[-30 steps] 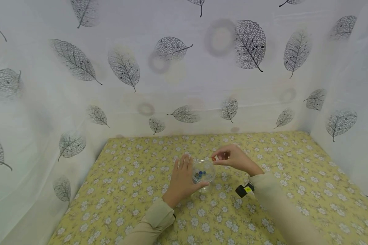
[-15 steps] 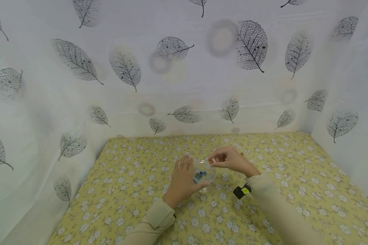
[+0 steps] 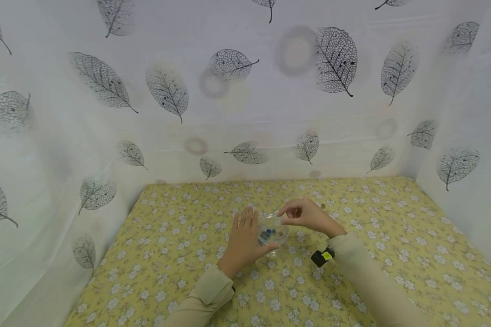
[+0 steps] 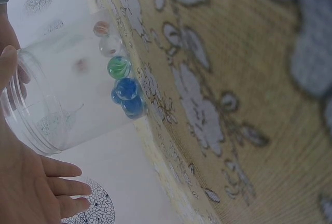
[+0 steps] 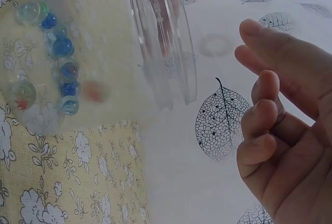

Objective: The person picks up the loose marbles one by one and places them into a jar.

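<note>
A clear plastic jar (image 3: 273, 225) stands upright on the tablecloth. Several glass marbles lie at its bottom, among them a green-swirled marble (image 4: 119, 67) and a blue marble (image 5: 63, 47). Inside the jar, an orange blur (image 5: 94, 92), seemingly a marble in mid-fall, shows above the others. My left hand (image 3: 244, 243) steadies the jar from the left, fingers straight along its side and thumb across the near side of the rim. At the rim's right edge hovers my right hand (image 3: 308, 215), holding nothing; its thumb and index finger are parted and the other fingers loosely curled.
One small brownish marble (image 3: 323, 206) lies on the yellow flowered tablecloth (image 3: 180, 254), beyond the right hand. White leaf-printed curtains (image 3: 245, 113) enclose the table at the back and sides. A black wrist camera (image 3: 320, 257) hangs below the right wrist.
My right hand has moved left to the jar's rim and let go of an orange marble, which is now inside the jar. My left hand has stayed in place.
</note>
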A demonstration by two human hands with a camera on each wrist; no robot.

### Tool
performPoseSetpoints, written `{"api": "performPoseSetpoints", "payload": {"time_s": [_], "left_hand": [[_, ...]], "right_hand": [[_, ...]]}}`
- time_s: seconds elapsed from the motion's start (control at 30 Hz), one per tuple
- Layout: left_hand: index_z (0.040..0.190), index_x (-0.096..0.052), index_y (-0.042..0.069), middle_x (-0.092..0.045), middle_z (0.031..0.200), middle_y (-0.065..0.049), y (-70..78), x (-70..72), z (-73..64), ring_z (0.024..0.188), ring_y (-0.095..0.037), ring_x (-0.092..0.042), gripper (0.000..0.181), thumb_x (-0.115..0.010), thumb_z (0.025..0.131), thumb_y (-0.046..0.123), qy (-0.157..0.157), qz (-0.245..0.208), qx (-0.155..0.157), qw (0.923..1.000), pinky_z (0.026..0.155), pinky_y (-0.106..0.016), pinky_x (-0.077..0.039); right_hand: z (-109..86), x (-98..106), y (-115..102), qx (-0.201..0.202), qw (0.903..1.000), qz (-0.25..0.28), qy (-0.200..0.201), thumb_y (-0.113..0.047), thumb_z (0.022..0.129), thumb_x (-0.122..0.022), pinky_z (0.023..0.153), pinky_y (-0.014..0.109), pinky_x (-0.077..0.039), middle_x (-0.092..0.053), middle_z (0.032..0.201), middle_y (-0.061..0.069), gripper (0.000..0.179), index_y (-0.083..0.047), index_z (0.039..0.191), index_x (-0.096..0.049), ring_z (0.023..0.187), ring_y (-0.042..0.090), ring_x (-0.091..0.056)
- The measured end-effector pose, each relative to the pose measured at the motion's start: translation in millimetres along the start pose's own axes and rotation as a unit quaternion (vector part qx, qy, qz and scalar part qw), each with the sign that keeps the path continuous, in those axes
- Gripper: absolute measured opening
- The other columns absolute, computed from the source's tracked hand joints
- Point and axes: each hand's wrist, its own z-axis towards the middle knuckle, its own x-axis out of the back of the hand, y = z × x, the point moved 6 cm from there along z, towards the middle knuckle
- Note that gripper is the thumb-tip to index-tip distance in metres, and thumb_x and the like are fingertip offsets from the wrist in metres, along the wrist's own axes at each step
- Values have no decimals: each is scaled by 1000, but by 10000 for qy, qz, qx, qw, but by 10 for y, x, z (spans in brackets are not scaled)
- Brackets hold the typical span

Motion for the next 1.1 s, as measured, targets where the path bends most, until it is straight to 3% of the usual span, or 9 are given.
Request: {"api": "performPoseSetpoints", "payload": {"time_s": [0.53, 1.1], "left_hand": [[147, -27, -2, -26, 153, -20, 4, -6, 0, 143, -34, -24, 108, -49, 77, 77, -55, -15, 35, 10000, 116, -53, -21], [146, -28, -3, -27, 152, -21, 0, -15, 3, 142, -35, -25, 107, -49, 77, 76, 42, 28, -26, 10000, 115, -53, -23]], "right_hand": [[-31, 71, 30, -13, 10000, 35, 62, -19, 84, -71, 50, 22, -44, -58, 69, -1, 18, -8, 99, -73, 53, 3, -44], [-171, 443, 127, -399, 9977, -267, 474, -19, 84, -71, 50, 23, -43, -58, 71, -3, 19, -11, 101, -73, 54, 6, -45]]}}
